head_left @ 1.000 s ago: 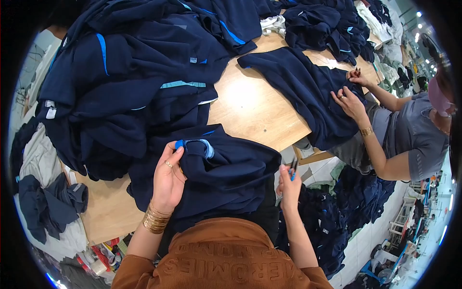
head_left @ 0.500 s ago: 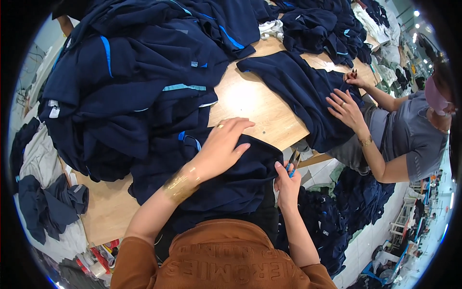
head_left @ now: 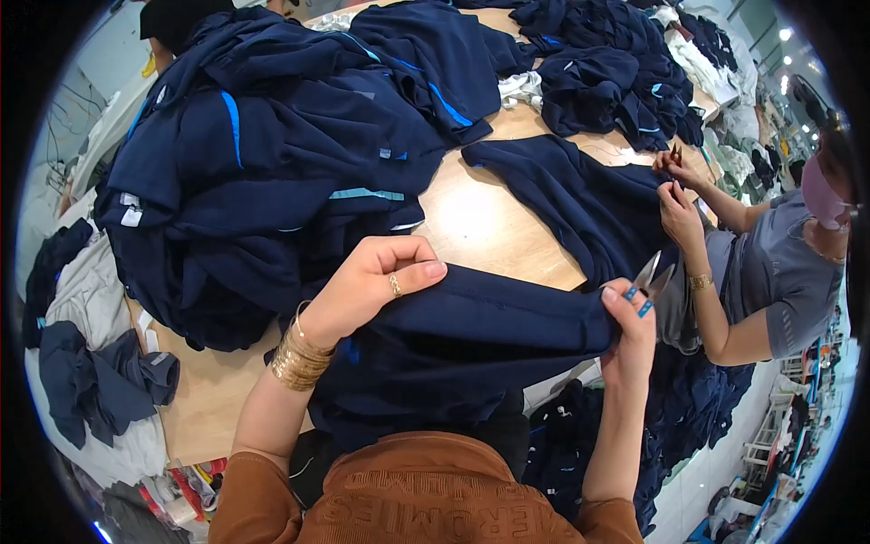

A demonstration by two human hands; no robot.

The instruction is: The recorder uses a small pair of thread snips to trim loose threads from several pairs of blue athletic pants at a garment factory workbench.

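Observation:
A navy garment (head_left: pixel 507 317) is stretched between my two hands, its hemmed edge held up off the table. My left hand (head_left: pixel 372 286) pinches one end of that edge between thumb and fingers, with gold bangles at the wrist. The other end is gripped by my right hand (head_left: pixel 630 331). Small blue-handled thread snips (head_left: pixel 645 288) also sit in my right hand, blades pointing up and away from the cloth. The garment's lower part hangs in folds toward my lap.
A big heap of navy garments (head_left: pixel 263 181) covers the wooden table (head_left: pixel 476 213) at left. Across on the right, a masked co-worker (head_left: pixel 757 254) handles another navy garment (head_left: pixel 580 195). More navy clothes (head_left: pixel 698 399) lie on the floor at right.
My hands have lifted the garment and pulled its edge taut. My left hand went from lying flat to pinching; my right moved right and up. The co-worker's near hand closed on cloth.

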